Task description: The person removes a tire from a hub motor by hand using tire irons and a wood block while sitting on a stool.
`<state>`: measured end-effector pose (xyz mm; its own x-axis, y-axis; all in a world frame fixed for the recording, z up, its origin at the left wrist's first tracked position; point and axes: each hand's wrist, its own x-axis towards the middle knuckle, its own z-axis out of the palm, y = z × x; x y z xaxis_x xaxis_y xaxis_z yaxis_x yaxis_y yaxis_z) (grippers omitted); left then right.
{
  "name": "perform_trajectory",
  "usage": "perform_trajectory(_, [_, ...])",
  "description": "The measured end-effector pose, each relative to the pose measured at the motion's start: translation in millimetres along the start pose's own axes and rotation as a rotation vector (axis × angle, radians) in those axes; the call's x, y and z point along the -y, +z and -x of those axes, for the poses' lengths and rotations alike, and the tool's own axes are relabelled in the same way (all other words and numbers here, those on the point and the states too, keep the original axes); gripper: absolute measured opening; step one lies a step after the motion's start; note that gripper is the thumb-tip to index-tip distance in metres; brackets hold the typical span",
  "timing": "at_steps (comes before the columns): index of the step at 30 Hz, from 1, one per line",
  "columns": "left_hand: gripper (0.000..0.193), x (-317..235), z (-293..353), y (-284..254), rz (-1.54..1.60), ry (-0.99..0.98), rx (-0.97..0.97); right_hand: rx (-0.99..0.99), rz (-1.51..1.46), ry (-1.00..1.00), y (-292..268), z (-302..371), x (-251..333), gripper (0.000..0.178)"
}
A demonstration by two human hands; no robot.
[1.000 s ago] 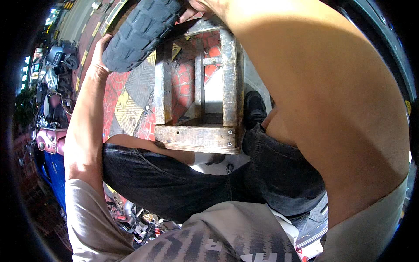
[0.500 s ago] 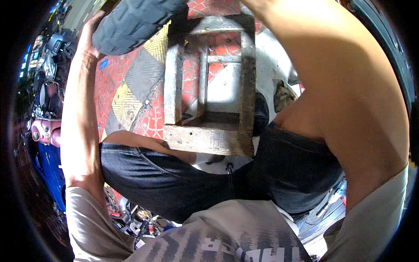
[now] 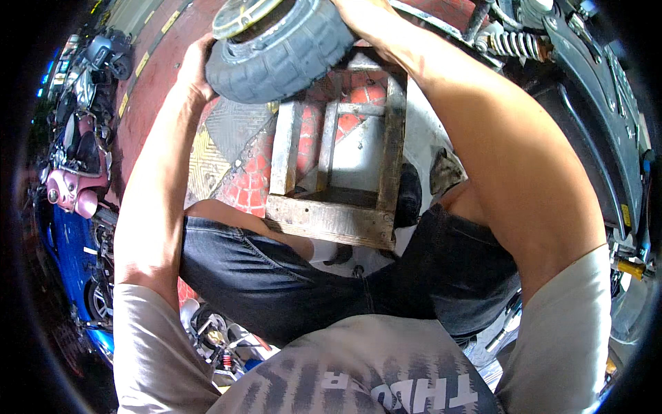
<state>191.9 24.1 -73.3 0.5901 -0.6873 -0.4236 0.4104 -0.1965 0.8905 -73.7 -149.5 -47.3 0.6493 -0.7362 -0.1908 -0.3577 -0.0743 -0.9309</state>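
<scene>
A small wheel with a chunky, knobbly black tire (image 3: 283,65) and a pale yellowish rim (image 3: 241,19) is up at the top of the view, tilted and partly cut off by the upper edge. My left hand (image 3: 197,69) grips the tire's left side, its fingers mostly hidden behind the rubber. On the opposite side, my right hand (image 3: 360,19) holds the tire, with its fingers partly out of view. Below and nearer to me stands a worn wooden frame (image 3: 331,219), like an open stool, between my legs. The wheel overlaps its far end.
A motorbike (image 3: 586,90) with a white coil spring (image 3: 517,45) stands close on the right. At the left are a pink scooter (image 3: 76,190) and a blue vehicle (image 3: 69,262). Red and yellow patterned paving (image 3: 214,162) lies beyond my left knee. Loose parts lie by my left hip.
The wheel has shifted right and turned, so its rim now shows. Both hands moved with it, the right one coming into view. More of the motorbike on the right shows.
</scene>
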Motion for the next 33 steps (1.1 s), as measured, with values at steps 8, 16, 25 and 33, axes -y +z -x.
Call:
perform_trajectory(8, [0.052,-36.7,43.1,44.5,-0.124,0.050,-0.141,0.134,-0.315,-0.179,-1.5,-19.3,19.9,0.076])
perform_trajectory(16, [0.060,1.1,41.8,23.5,-0.065,0.072,-0.091,0.001,0.148,0.025,9.1,-28.4,-41.3,0.109])
perform_trajectory(25, [0.045,-26.6,51.5,25.1,0.029,0.041,0.024,-0.079,0.070,0.072,-12.2,0.0,12.8,0.070])
perform_trajectory(33, [0.053,14.7,41.9,21.6,0.040,0.096,-0.047,0.092,-0.158,0.088,-12.8,0.2,-8.6,0.073])
